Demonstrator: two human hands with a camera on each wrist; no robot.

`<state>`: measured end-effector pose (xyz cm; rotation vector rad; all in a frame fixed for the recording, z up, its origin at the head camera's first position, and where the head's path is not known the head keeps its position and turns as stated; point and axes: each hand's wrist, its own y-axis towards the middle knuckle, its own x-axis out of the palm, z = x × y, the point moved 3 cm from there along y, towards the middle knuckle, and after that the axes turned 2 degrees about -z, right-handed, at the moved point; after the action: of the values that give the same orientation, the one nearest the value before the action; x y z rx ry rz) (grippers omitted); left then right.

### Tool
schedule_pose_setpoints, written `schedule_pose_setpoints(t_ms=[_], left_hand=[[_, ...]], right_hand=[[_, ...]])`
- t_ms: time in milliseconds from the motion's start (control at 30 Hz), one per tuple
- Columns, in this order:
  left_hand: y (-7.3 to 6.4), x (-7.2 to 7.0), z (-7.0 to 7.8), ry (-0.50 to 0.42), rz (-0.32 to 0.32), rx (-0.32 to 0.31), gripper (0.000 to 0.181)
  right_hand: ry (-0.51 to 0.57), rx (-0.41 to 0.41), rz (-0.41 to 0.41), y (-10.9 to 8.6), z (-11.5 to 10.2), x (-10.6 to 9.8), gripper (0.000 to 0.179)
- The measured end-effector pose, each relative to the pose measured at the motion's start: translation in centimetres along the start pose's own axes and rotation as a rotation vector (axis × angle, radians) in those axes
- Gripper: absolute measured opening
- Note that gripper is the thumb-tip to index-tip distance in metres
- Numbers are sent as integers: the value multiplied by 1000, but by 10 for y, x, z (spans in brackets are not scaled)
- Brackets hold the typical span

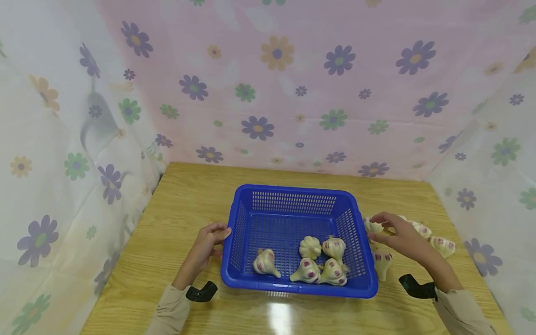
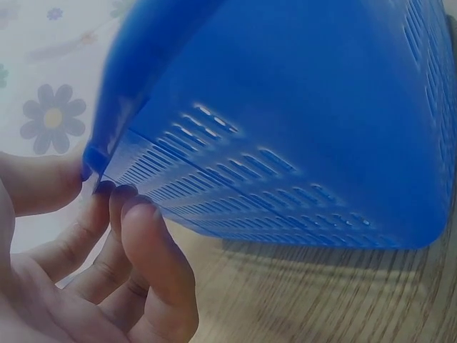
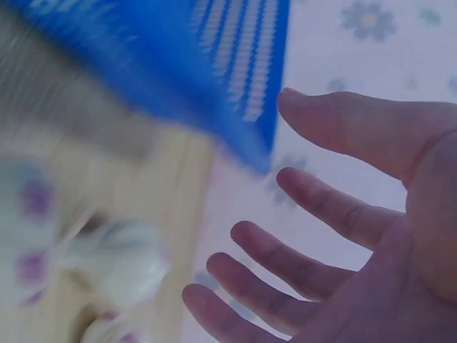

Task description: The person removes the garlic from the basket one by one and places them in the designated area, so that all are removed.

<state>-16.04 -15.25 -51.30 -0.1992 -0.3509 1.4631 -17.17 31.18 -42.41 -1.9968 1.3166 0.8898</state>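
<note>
My left hand [image 1: 208, 242] pinches the left rim of a blue plastic basket [image 1: 272, 287]. In the left wrist view the thumb lies at the rim's outer lip and the curled fingers [image 2: 161, 264] sit beneath it. Several garlic bulbs lie inside, one garlic bulb [image 1: 266, 262] toward the left and the others grouped at the front right. Just right of the basket hovers my right hand [image 1: 402, 237], holding nothing, its fingers spread in the right wrist view. Close by its fingertips is a garlic bulb [image 1: 372, 225], and another garlic bulb [image 1: 382, 264] lies below it.
More garlic bulbs lie on the wooden table [image 1: 188, 190] to the right, among them a garlic bulb [image 1: 442, 246] near the right edge. Flowered cloth [image 1: 293, 107] hangs behind and on both sides. Dark wrist mounts [image 1: 202, 293] stick out from both sleeves.
</note>
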Motion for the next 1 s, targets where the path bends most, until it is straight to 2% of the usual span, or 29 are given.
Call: schedule_pose_setpoints(t_ms=[133,300,533,1000], left_hand=[[-1,-1,2,1,0,4,29],[-2,-1,4,1,-4,12,29],[-2,1,4,17,-7,17,28],[-5,3,4,29,14,13,27]], right_hand=[[34,-85,-44,14,-32,4,41],[54,-182,-128,33,-64,21,38],[64,-311,-288,48,-99,48,35],[120,-348,-523,73,-136,106,36]])
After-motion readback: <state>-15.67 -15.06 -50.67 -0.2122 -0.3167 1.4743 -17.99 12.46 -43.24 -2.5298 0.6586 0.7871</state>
